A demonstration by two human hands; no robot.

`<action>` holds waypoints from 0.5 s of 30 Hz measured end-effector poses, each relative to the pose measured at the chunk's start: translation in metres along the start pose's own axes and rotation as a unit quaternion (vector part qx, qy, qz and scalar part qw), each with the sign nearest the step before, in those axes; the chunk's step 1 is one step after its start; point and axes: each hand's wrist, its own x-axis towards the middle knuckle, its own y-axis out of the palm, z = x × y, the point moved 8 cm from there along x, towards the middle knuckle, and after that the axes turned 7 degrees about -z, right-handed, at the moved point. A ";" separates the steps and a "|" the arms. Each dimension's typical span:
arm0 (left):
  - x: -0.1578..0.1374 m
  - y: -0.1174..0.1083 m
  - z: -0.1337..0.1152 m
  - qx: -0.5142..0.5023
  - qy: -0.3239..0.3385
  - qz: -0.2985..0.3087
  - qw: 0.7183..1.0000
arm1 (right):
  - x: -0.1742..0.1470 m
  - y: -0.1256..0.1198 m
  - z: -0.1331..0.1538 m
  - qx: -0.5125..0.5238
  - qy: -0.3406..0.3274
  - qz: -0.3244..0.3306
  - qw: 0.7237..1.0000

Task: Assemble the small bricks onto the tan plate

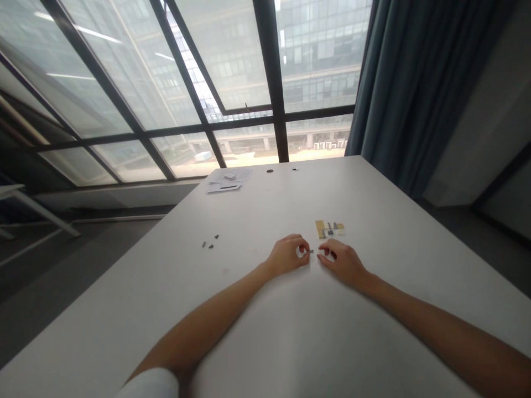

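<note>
Two hands, one small piece held, three dark pieces off to the left

Hands: two, both mine, low over one white table [265, 215]. My left hand [289, 254] has thumb and forefinger pinched on one small grey piece [311, 251]; its tip pokes out toward the right. My right hand [342, 262] faces it, thumb and forefinger parted, a narrow gap between them and the piece. I see nothing in that right-hand grip. One white sleeve [151, 382] shows, on the left arm; the right forearm is bare.

Just beyond the right hand: one cluster of yellow, grey and white bits [319, 228]. Yellow shows at both its ends, grey and dark pieces between. Too small to count the parts surely.

Left of the hands, well apart from them: three small dark pieces [211, 246], grouped near one another, none touching that I can see.

Far end of the table: one lot of white papers [215, 181], sheets not countable, with one dark strip [228, 187] along the near edge. To the right of these, one dark round disc [270, 171], then one small dark object [295, 169], kind unclear.

Beyond: one blue curtain [385, 99] at right, one dark-framed window wall [279, 83] with one panel tilted open, and the edge of one other table [11, 190] far left.
</note>
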 end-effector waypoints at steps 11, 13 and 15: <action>-0.013 0.008 -0.011 -0.005 0.061 -0.013 0.998 | -0.004 0.010 0.011 0.021 -0.054 0.040 0.998; -0.013 0.007 -0.012 -0.014 0.066 -0.019 0.998 | -0.004 0.009 0.012 0.027 -0.063 0.037 0.997; -0.014 0.005 -0.012 -0.020 0.067 -0.027 0.997 | -0.004 0.006 0.013 0.032 -0.066 0.030 0.997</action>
